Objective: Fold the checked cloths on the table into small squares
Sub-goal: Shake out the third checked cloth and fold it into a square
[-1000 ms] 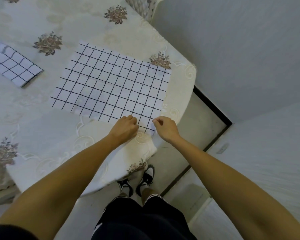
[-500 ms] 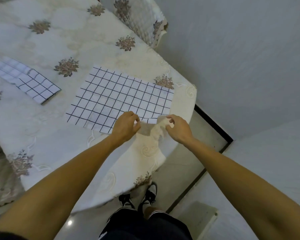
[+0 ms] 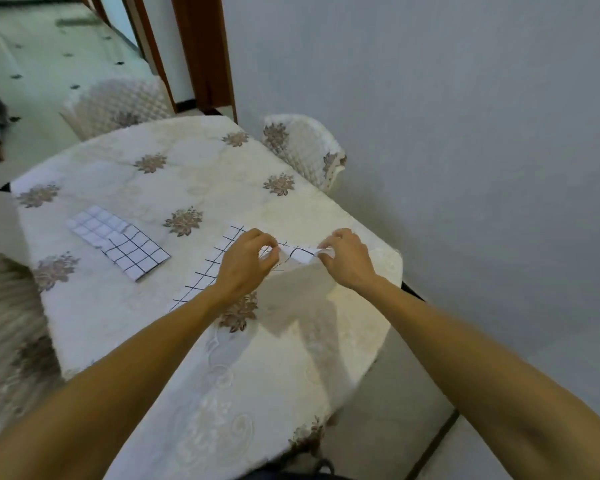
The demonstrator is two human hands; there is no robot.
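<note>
The left hand [image 3: 244, 265] and right hand [image 3: 347, 258] each pinch a near corner of the checked cloth [image 3: 208, 268] lying at the desk [image 3: 125, 306] edge, lifting that edge. It looks thin, light and limp, so it will likely sag unless held at both corners. A folded cloth [image 3: 118, 241] lies well apart to the left.

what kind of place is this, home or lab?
Probably a home dining area: a table under a floral embroidered tablecloth, two chairs in quilted covers at its far side, and a wooden door frame behind.
</note>
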